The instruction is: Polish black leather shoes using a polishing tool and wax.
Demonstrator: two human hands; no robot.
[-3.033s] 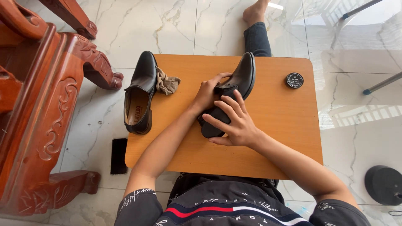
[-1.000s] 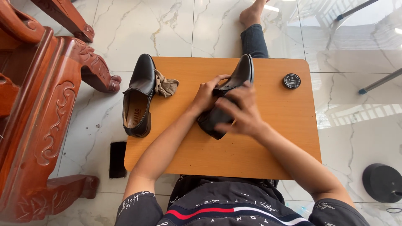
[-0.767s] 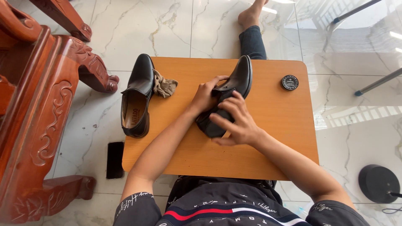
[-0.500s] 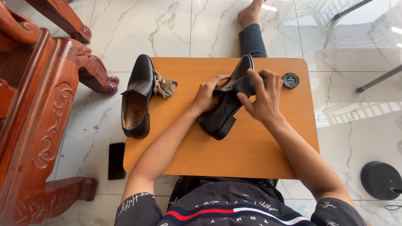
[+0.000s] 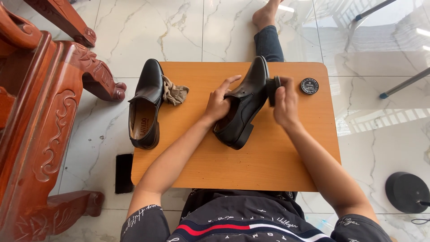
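A black leather shoe [image 5: 245, 105] lies tilted in the middle of a small orange wooden table [image 5: 251, 166]. My left hand [image 5: 219, 101] grips its opening on the left side. My right hand [image 5: 285, 103] holds a small round black brush or applicator [image 5: 273, 88] against the shoe's right side near the toe. The second black shoe [image 5: 145, 104] stands at the table's left edge, with a crumpled brown cloth [image 5: 174, 91] touching it. A round black polish tin [image 5: 309, 85] sits closed just right of my right hand.
A carved red wooden chair [image 5: 45, 116] stands close on the left. A black phone [image 5: 124, 173] lies on the marble floor beside the table. My foot [image 5: 265, 15] stretches out beyond the far edge. A black round base [image 5: 406, 192] sits at lower right.
My right hand moved from the shoe's heel area up to its right side near the toe, now pressing the round applicator there. The left hand keeps its grip on the shoe.
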